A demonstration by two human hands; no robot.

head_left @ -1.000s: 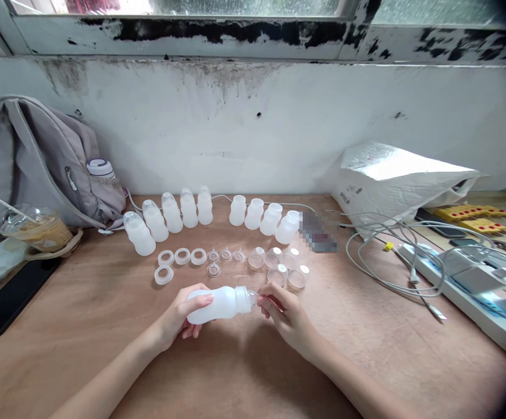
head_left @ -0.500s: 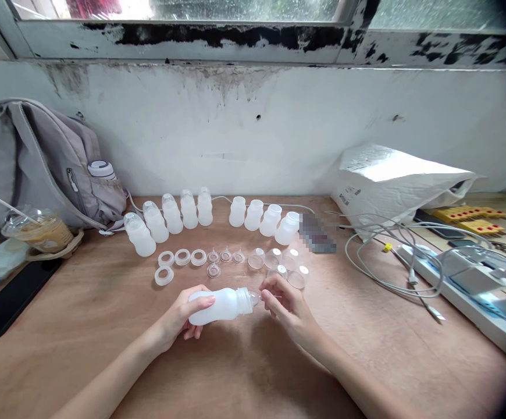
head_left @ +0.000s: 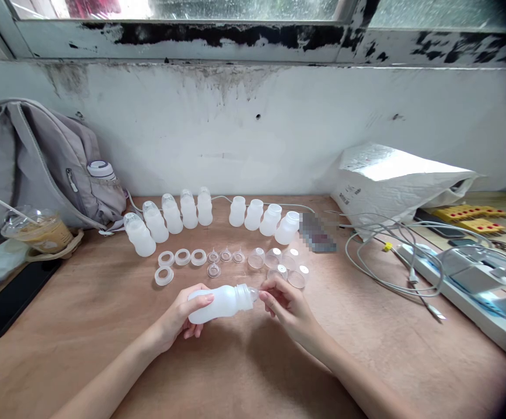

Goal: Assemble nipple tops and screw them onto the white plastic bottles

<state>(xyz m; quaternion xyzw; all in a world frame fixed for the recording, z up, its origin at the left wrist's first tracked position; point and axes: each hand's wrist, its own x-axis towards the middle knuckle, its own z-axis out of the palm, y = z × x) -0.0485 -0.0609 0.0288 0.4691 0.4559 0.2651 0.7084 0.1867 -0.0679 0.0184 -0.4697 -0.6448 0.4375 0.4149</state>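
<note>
My left hand (head_left: 189, 311) is wrapped round a frosted white baby bottle (head_left: 218, 305), which lies nearly level with its neck toward the right. A clear teat (head_left: 253, 294) sits at the bottle's mouth. Thumb and fingertips of my right hand (head_left: 288, 305) pinch the teat's tip. Just beyond the hands lie several white collar rings (head_left: 182, 257), several loose clear teats (head_left: 225, 255) and several clear domed caps (head_left: 256, 258). Farther back on the left stand several capped bottles (head_left: 172, 215). To their right are several open bottles (head_left: 271, 220).
A grey backpack (head_left: 43, 157), an iced drink cup (head_left: 39, 230) and a black phone (head_left: 15, 299) are on the left. On the right are a white plastic bag (head_left: 392, 180), coiled cables (head_left: 362, 273) and a power strip (head_left: 458, 291). A wall closes off the back.
The bottle's neck has tipped up slightly, and my right fingertips have shifted a little to the left along the teat. The things on the table have stayed put.
</note>
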